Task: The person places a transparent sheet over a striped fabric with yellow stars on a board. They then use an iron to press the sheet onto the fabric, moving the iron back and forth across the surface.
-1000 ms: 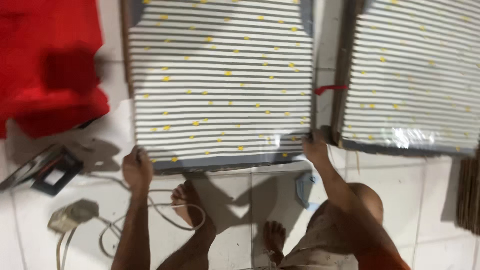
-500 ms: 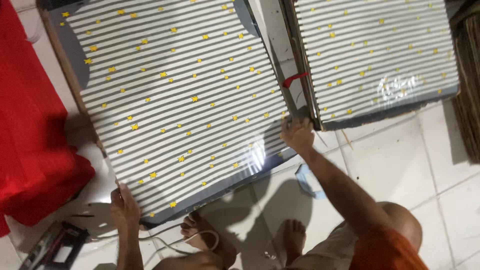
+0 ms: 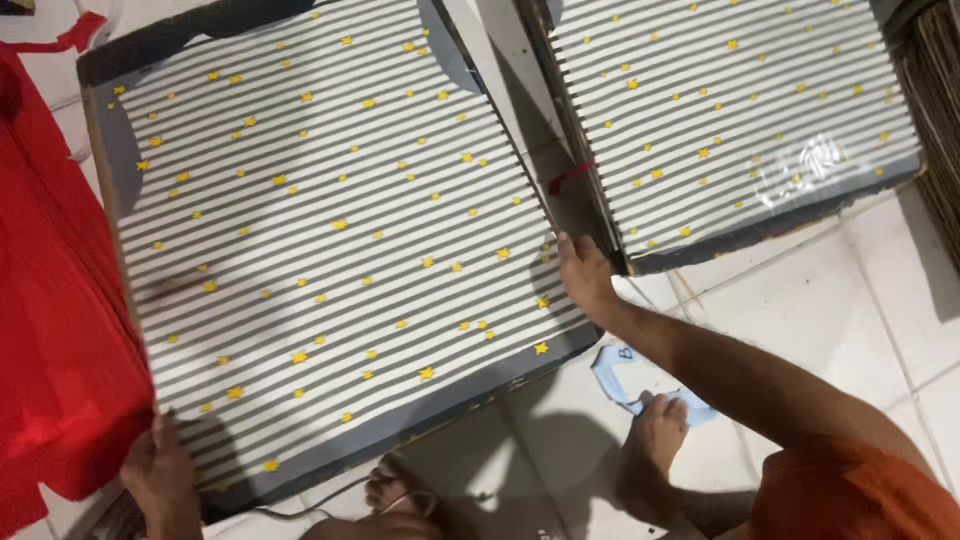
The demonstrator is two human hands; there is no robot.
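Observation:
A large flat panel [image 3: 330, 240] wrapped in grey-and-white striped paper with small yellow stars lies tilted in front of me. My left hand [image 3: 160, 470] grips its near left corner. My right hand [image 3: 585, 275] holds its right edge, close to the gap between this panel and a second, matching striped panel [image 3: 730, 110] at the upper right. A glossy clear film covers both panels.
Red cloth [image 3: 50, 330] lies along the left. My bare feet [image 3: 655, 445] stand on white floor tiles [image 3: 800, 310], one on a light blue scrap [image 3: 615, 375]. A white cable [image 3: 290, 515] runs by the bottom edge. Brown corrugated cardboard [image 3: 940, 130] stands at far right.
The view has swung and drawn closer; the panel now looks turned clockwise and larger. My right hand slid up the right edge. My left hand stays at the near left corner.

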